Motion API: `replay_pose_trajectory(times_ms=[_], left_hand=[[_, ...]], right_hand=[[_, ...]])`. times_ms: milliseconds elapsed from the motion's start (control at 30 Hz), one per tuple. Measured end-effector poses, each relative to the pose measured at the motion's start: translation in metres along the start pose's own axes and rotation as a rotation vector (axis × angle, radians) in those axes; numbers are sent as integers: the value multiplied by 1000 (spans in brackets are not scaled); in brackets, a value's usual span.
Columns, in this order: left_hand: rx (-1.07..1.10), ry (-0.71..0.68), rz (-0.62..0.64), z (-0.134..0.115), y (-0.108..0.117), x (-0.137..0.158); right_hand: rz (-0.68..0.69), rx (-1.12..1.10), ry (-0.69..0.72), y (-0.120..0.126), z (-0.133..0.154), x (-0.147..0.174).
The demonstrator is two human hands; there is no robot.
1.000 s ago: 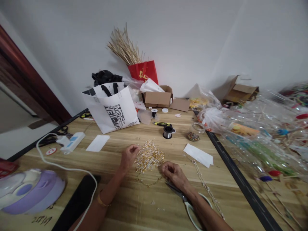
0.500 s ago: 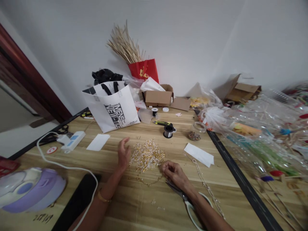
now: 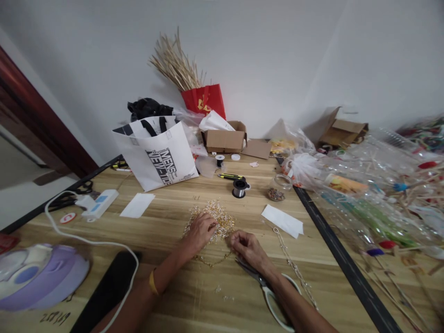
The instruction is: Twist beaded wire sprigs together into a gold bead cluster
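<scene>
My left hand (image 3: pixel 202 230) rests over a heap of small gold and clear beads (image 3: pixel 222 216). Its fingers are bent together at the heap; what they pinch is too small to make out. Just right of the heap, my right hand (image 3: pixel 247 247) is closed in a pinch on the end of a thin beaded strand (image 3: pixel 211 264). The strand curves along the table below the heap, partly behind my left hand. Scissors with pale handles (image 3: pixel 270 300) lie under my right hand and forearm, partly hidden by them.
Beyond the heap are a wire spool (image 3: pixel 239 188), a yellow-black cutter (image 3: pixel 231 176) and a glass jar (image 3: pixel 277 189). A beaded chain (image 3: pixel 289 263) and white paper (image 3: pixel 282 220) lie to the right. Left are a white bag (image 3: pixel 156 155), a power strip (image 3: pixel 100 204) and a cable.
My left hand has moved right, from beside the bead heap onto it, and its fingers have drawn together. My right hand keeps its pinch on the strand. The view has shifted slightly.
</scene>
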State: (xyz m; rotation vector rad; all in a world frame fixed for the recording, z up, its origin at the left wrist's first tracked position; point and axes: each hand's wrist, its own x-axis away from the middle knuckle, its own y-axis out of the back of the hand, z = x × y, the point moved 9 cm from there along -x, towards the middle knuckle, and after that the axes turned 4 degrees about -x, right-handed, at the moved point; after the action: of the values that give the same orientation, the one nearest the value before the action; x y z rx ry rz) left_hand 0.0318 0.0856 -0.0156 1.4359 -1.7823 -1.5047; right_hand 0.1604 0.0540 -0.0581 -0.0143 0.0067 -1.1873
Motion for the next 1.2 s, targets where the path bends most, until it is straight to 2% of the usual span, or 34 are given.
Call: replay_pose_trajectory(times_ms=[133, 333, 600, 800, 1033, 1200], left_hand=[[-50, -10, 11, -3, 2, -1], [24, -72, 76, -11, -2, -6], [38, -26, 74, 1, 8, -13], [-60, -129, 133, -11, -3, -21], [36, -253, 161, -31, -9, -21], [118, -132, 121, -18, 0, -17]], right_hand=[[7, -9, 2, 0, -1, 0], [-2, 12, 3, 0, 2, 0], [-5, 23, -3, 0, 3, 1], [-5, 3, -8, 0, 3, 1], [-2, 1, -1, -1, 5, 1], [12, 2, -8, -2, 3, 1]])
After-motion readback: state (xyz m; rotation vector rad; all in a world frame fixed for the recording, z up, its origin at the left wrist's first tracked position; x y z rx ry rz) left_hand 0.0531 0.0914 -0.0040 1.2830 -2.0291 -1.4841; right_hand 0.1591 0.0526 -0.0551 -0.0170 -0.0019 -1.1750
